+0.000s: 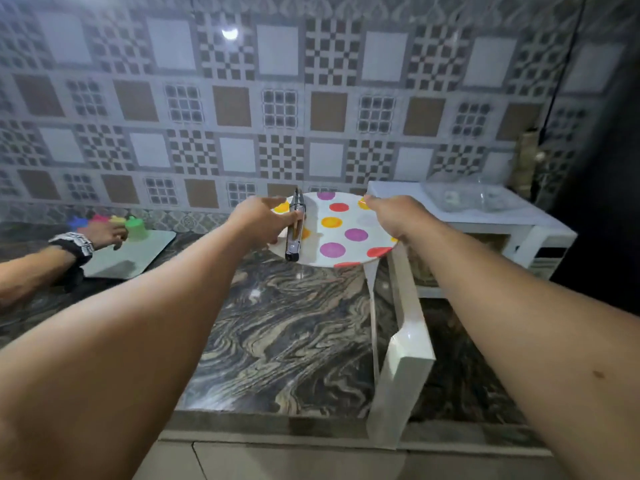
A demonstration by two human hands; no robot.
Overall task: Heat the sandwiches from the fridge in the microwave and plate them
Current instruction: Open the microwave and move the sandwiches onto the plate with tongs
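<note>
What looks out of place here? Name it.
The tongs lie across the plate, one end past its rim, while both hands carry it: left hand, right hand. They could slide off. The microwave door hangs open over the counter edge.

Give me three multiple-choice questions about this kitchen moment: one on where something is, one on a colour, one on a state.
1. Where are the tongs?
A. in the left hand, over the plate
B. on the microwave
C. on the floor

2. What colour is the microwave?
A. black
B. white
C. red

3. How is the microwave door?
A. shut
B. missing
C. open

Answers: 1 A, the left hand grips them above the plate, whose rim the right hand holds. 2 B, its casing is white. 3 C, the door swings out toward the camera.
</note>
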